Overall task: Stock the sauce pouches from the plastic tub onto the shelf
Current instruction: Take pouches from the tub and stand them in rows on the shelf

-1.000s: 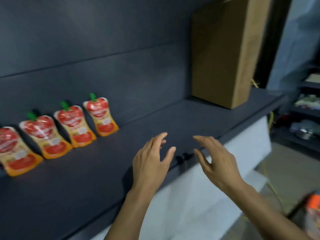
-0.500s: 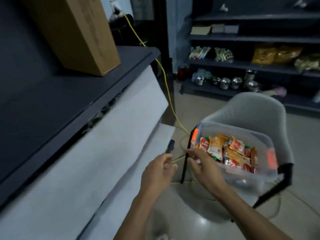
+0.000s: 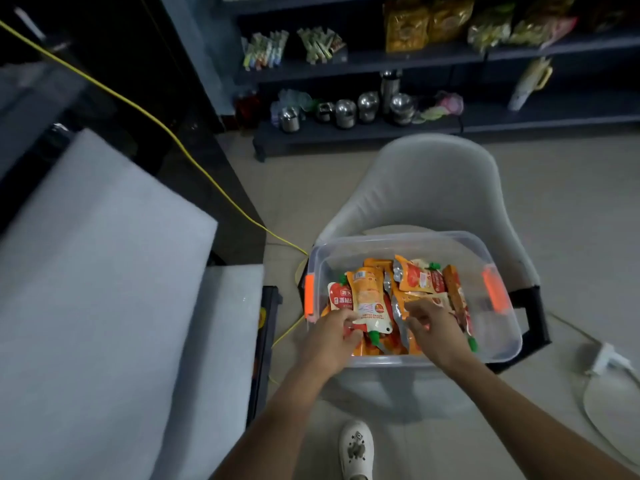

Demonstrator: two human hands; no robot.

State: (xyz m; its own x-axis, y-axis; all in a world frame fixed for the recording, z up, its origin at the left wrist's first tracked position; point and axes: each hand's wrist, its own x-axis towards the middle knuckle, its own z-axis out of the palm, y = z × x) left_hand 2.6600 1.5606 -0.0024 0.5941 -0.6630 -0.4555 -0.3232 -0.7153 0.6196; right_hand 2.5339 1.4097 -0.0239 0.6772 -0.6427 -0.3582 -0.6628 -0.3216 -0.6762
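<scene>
Our left hand point(image 3: 329, 337) is gripping an orange sauce pouch point(image 3: 369, 301) by its near end, fingers and thumb curling round it beside the green cap, which is pointing toward us. Our right hand point(image 3: 434, 329) is resting just to the right, fingers curling down onto the heap of pouches point(image 3: 420, 280); we cannot tell whether they are pinching 1 or only touching it. Both hands are sitting at the near side of the clear plastic tub point(image 3: 398, 238), and the gripped pouch is sitting above the others at the tub's left end. The tub is standing on the seat of a pale grey chair point(image 3: 433, 188), whose back is rising on the far side. A yellow cable point(image 3: 194, 161) is running across the floor at far left, and 1 white shoe point(image 3: 356, 448) is showing near us, below the chair.
</scene>
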